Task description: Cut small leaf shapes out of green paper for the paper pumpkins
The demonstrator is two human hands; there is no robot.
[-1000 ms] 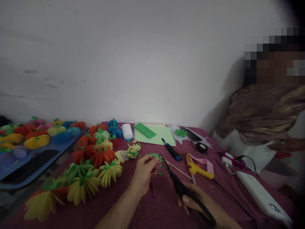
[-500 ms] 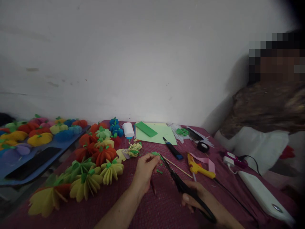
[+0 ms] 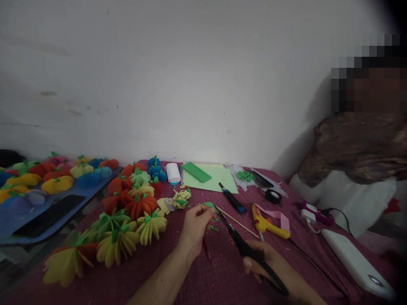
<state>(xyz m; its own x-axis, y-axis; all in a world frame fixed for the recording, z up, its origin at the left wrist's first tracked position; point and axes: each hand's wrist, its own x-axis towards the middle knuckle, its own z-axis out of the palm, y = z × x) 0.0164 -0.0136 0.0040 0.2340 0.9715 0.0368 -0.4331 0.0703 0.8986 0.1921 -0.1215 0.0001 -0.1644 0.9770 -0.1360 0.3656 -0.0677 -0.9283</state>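
Observation:
My left hand (image 3: 197, 224) pinches a small piece of green paper (image 3: 210, 205) between thumb and fingertips. Black-handled scissors (image 3: 243, 246) are in my right hand (image 3: 263, 260), with the fingers through the handles. The blade tips meet the edge of the green piece, just right of my left fingertips. Tiny green scraps (image 3: 214, 228) lie on the cloth below the blades. A thin wooden stick (image 3: 238, 222) rests beyond the scissors, and a dark red pencil-like stick (image 3: 206, 248) lies partly hidden by my left wrist.
Folded paper pumpkins (image 3: 117, 245) crowd the left side; more fill a blue table (image 3: 95, 192) with a black phone-like slab (image 3: 49, 215). Ahead are green paper sheets (image 3: 219, 180) and a utility knife (image 3: 232, 198). Right are a yellow glue gun (image 3: 269, 224), a white power bank (image 3: 352, 258) and a seated person (image 3: 359, 148).
The view has shifted slightly, so most things sit a little further right. Both hands keep their grips, and the scissors stay at the green piece.

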